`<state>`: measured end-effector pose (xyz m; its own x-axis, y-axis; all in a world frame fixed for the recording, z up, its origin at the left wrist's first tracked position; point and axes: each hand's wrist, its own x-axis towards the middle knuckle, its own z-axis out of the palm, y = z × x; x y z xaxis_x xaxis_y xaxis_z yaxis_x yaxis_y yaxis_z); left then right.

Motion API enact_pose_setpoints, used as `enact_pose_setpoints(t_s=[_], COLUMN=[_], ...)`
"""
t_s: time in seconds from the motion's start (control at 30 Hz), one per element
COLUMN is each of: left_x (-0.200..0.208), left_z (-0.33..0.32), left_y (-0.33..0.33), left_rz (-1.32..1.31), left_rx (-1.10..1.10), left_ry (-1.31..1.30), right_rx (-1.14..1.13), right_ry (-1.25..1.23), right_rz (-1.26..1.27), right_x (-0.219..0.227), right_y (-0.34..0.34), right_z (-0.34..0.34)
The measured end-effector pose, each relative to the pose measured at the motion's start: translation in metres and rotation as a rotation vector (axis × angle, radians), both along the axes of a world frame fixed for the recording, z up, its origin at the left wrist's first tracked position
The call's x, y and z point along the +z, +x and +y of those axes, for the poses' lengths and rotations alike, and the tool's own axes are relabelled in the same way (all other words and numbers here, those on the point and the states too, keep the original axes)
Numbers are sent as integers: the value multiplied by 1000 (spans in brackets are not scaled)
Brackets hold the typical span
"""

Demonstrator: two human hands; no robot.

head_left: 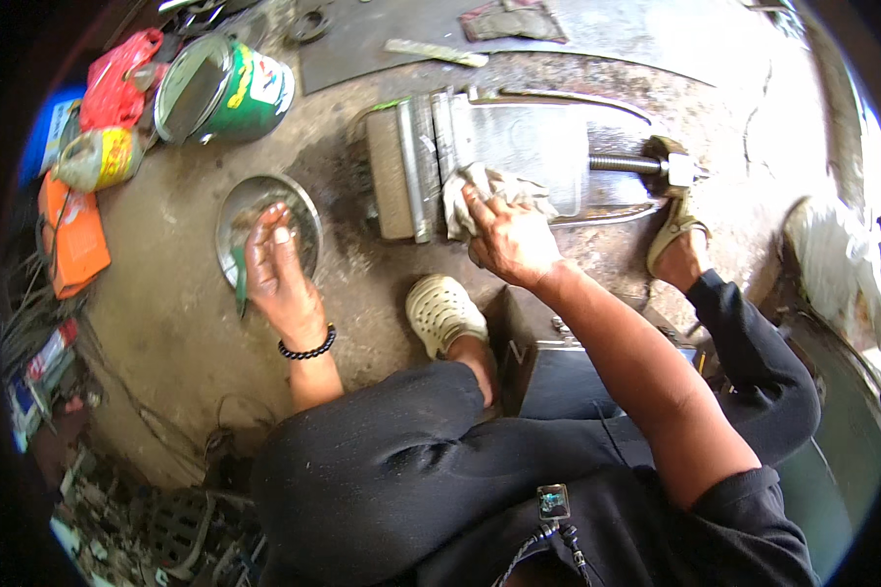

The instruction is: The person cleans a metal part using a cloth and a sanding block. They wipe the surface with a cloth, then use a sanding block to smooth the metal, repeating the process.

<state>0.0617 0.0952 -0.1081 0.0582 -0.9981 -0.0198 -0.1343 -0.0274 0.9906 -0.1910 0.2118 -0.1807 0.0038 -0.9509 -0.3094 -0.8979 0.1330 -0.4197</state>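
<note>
Pendant [553, 502] hangs nearest, below the grip. Bunched cloth [514, 188] lies beneath the right hand [511, 238], which presses it against the metal vise [529, 132] extending above and rightward. Left of this grip, the left hand [283, 279], loosely cupped, hangs over a round metal bowl [308, 217].

Wkshop w/ lg vise [529, 137], metal sheet [636, 39]

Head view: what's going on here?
A person's right hand holds a bunched, pale cloth against a large metal vise on the floor, near its jaws. The left hand is raised over a round metal bowl, fingers partly curled; nothing clearly shows in it. A green strip-like thing leans at the bowl's near-left rim. A green bucket stands beyond the bowl.
</note>
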Motion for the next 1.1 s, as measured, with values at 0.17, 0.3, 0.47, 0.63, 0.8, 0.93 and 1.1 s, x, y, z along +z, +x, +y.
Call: enact_pose_setpoints(t_s=[0.17,0.3,0.47,0.63,0.8,0.93,1.1], left_x=[2,2,-1,0,1,-6,-18], left_z=[0,12,14,2,15,13,-35], left_y=[2,10,14,10,5,7,15], left_rz=[-27,-18,-76,-32,-53,3,-282], left_rx=[-78,-24,-44,-55,-51,-68,-121], left_ry=[-122,-19,-32,-65,27,42,-173], right_rx=[-190,-415,-237,62,-169,-230,69], right_ry=[74,7,-76,-43,91,-35,176], right_rz=[84,199,312,62,143,339,61], right_x=[2,-16,-26,-12,-10,-15,34], right_y=[-86,-83,-5,-66,-109,-30,-21], right_z=[12,-37,-58,20,-31,-72,10])
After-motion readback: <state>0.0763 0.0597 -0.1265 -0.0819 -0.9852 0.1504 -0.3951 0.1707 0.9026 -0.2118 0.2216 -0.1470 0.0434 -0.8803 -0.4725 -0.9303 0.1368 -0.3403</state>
